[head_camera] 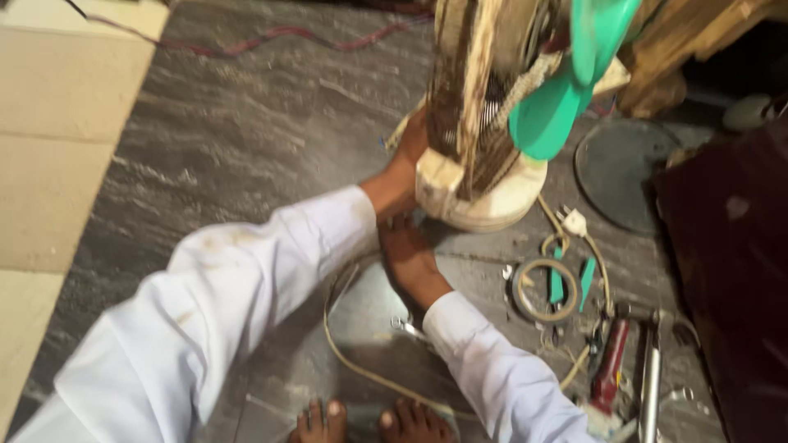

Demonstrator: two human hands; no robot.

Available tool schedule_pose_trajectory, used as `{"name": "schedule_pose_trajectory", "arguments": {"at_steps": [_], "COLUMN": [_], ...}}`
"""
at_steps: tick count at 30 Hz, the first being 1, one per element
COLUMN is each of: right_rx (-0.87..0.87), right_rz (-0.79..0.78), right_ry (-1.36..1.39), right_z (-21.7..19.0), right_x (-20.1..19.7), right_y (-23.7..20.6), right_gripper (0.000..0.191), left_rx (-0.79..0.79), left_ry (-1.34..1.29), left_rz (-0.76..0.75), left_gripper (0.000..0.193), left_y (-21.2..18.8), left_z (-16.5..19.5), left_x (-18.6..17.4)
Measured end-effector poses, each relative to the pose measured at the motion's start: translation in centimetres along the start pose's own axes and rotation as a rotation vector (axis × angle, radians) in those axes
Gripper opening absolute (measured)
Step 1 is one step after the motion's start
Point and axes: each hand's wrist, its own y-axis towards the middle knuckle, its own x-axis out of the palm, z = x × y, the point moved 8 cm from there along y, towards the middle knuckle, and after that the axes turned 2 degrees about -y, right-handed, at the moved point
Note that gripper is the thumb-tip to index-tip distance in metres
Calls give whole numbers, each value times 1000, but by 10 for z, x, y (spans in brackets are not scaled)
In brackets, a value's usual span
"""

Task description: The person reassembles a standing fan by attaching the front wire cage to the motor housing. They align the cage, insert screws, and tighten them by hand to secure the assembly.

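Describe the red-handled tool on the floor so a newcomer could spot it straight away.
Start at the round cream fan base that the left hand and right hand are touching on the grey stone floor. Go down and right past the coiled cream cord. The red-handled tool lies beside a silver metal rod, the only red thing among them.

Floor is looking like grey stone, streaky and a bit dull. Fan body is showing worn, grimy cream plastic, while the blade is looking like smooth teal plastic. Sleeves are looking like white cloth, slightly stained. Cord is looking rubbery, beige.
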Motion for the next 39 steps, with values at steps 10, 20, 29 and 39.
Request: {"name": "schedule_pose_trajectory", "arguments": {"at_steps": [10, 20, 29, 39], "right_rx": [286, 500, 320, 264], "right_rz": [-11, 632, 503, 718], "right_ry": [414, 812, 1042, 1163], "right_z": [30, 79, 105, 135], "right_x": [-54, -198, -175, -175], "right_y": [-19, -35, 36, 74], "right_gripper": [17, 11, 12, 17], "left_rx": [-202, -101, -77, -40], "left_ry": [-328, -27, 65, 121], "left_rz": [48, 46, 27, 33], "left_gripper": [38, 29, 26, 27], "left_y": [-29, -36, -39, -43], "left_z": [13, 24, 31, 42], "left_x": [46, 44, 45, 52]}}
